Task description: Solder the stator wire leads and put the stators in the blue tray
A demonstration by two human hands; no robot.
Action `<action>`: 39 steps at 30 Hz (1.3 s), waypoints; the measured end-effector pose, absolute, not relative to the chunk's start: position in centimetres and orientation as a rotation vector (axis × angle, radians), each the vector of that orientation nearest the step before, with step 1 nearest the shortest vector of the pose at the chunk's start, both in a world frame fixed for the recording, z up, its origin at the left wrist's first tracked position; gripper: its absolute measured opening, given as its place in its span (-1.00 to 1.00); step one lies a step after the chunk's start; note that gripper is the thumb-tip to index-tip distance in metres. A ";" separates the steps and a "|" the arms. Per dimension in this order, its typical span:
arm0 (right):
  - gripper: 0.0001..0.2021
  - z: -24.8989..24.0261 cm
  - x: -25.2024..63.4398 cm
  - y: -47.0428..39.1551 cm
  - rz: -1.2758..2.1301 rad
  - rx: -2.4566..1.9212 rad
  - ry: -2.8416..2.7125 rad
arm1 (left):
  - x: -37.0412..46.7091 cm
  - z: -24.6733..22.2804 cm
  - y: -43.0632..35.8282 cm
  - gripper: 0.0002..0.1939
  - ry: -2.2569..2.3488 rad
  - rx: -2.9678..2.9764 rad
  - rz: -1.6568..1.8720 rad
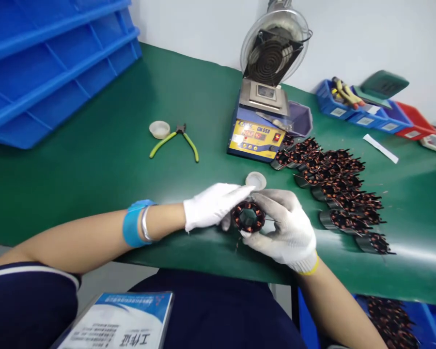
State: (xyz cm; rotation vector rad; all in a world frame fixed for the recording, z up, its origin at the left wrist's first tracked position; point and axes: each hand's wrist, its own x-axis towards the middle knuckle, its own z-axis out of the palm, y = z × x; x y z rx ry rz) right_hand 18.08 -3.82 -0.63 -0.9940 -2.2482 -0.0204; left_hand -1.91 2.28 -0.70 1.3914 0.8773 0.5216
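Note:
A black ring-shaped part with copper windings (pixel 248 216) is held over the front of the green table. My right hand (pixel 285 225), in a white glove with a yellow cuff edge, grips its right side between thumb and fingers. Against the ring's upper left lies my left hand (pixel 218 206), also gloved in white, its fingers together and reaching over the top edge; its thumb is partly hidden behind the ring. Just beyond the fingers stands a small white cup (pixel 256 181).
Green-handled cutters (pixel 180 130) lie beside another small cup (pixel 159 129). A soldering pot unit (pixel 256 138) stands behind my hands. Several wound rings (pixel 334 179) stand in rows at right. Blue racks (pixel 58 68) fill the back left; small bins (pixel 388 121) line the wall.

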 end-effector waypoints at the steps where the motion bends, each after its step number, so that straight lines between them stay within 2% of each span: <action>1: -0.42 -0.6 18.3 -3.8 -0.087 -1.040 -2.240 | -2.1 -0.5 2.6 -0.58 0.869 1.430 0.488; 4: -0.44 -0.7 19.2 -3.6 -0.278 -1.160 -2.202 | -3.1 0.7 3.0 -0.64 0.786 1.537 0.361; 7: -0.42 -0.7 20.0 -3.4 -0.424 -1.237 -2.128 | -3.9 2.1 2.8 -0.61 0.604 1.676 0.219; 9: -0.42 -0.7 20.3 -3.3 -0.474 -1.252 -2.089 | -3.9 2.3 2.8 -0.61 0.672 1.702 0.378; 12: -0.44 -0.7 20.2 -3.4 -0.483 -1.220 -2.076 | -3.2 1.5 3.0 -0.64 0.910 1.542 0.823; 13: -0.44 -0.7 20.0 -3.4 -0.496 -1.192 -2.073 | -2.8 1.0 3.1 -0.60 0.911 1.492 0.819; 15: -0.46 -0.9 19.6 -3.4 -0.521 -1.178 -2.037 | -2.2 0.3 2.9 -0.56 0.822 1.425 0.577; 17: -0.52 -1.1 19.3 -3.3 -0.440 -1.214 -2.021 | -1.9 0.1 2.4 -0.61 0.765 1.352 0.331; 19: -0.58 -1.3 19.2 -3.3 -0.250 -1.239 -2.042 | -2.1 0.2 1.9 -0.64 0.773 1.283 0.318; 21: -0.60 -1.3 19.2 -3.4 -0.115 -1.219 -2.043 | -2.7 0.3 1.9 -0.66 0.833 1.223 0.525; 24: -0.64 -1.0 19.2 -3.5 -0.117 -1.212 -1.982 | -3.2 0.0 2.5 -0.63 0.914 1.161 0.885; 27: -0.70 -0.7 18.8 -3.7 -0.111 -1.250 -2.013 | -2.8 -0.4 2.5 -0.62 0.877 1.279 0.871; 30: -0.70 -0.7 18.6 -3.7 -0.077 -1.310 -2.044 | -2.1 -0.4 1.6 -0.72 0.854 1.389 0.797; 36: -0.70 -0.9 18.9 -3.3 -0.125 -1.249 -1.934 | -2.7 -0.1 1.1 -0.78 0.753 1.230 1.394; 37: -0.69 -0.9 18.9 -3.3 -0.145 -1.219 -1.919 | -2.8 -0.1 1.4 -0.75 0.765 1.223 1.340; 39: -0.73 -0.8 18.7 -3.2 -0.128 -1.203 -1.932 | -2.7 -0.2 1.8 -0.69 0.797 1.265 1.003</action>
